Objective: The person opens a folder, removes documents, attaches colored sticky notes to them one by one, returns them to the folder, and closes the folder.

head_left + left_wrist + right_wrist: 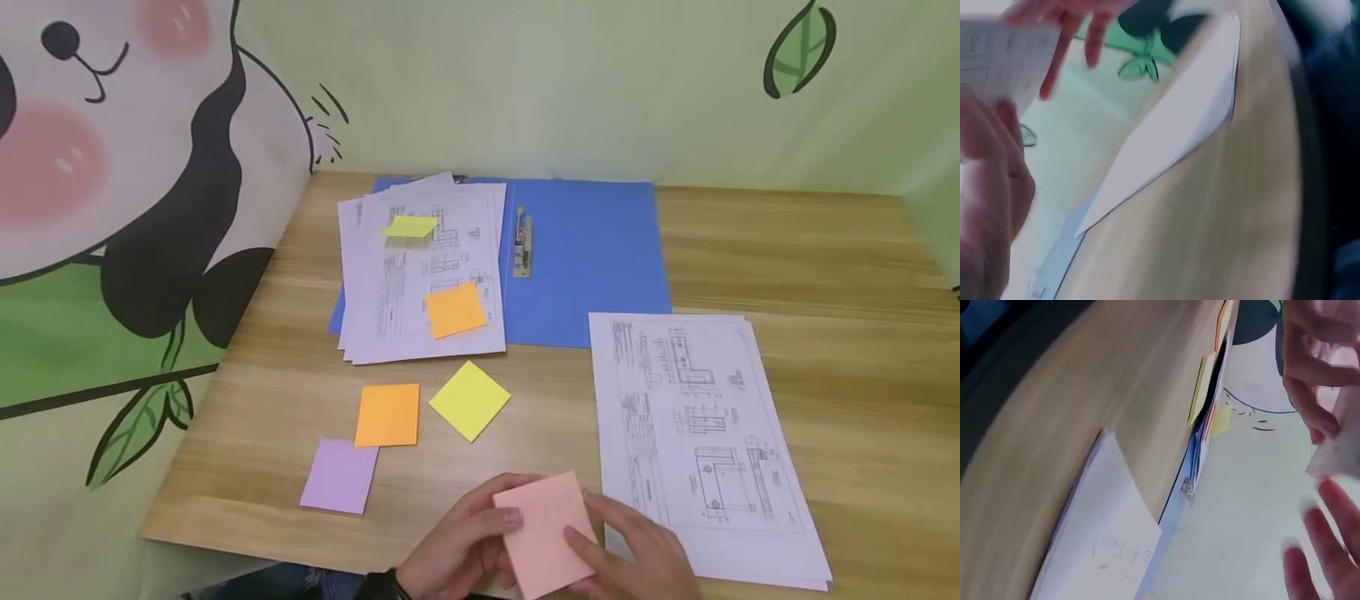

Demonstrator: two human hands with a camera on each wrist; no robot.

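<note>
Wood-grain surface ahead of us, cartoon panda wall at left. We hold a pink sticky pad at the near edge, left hand and right hand with fingers pinching its sides. Orange, yellow and purple pads lie just beyond; blue folder and drawing sheets sit farther back.

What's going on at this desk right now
A person holds a pink sticky-note pad in both hands, left hand and right hand, at the near edge of the wooden table. Orange, yellow and purple pads lie loose on the table. An open blue folder holds drawings with two notes stuck on; another stack of drawings lies at the right.
</note>
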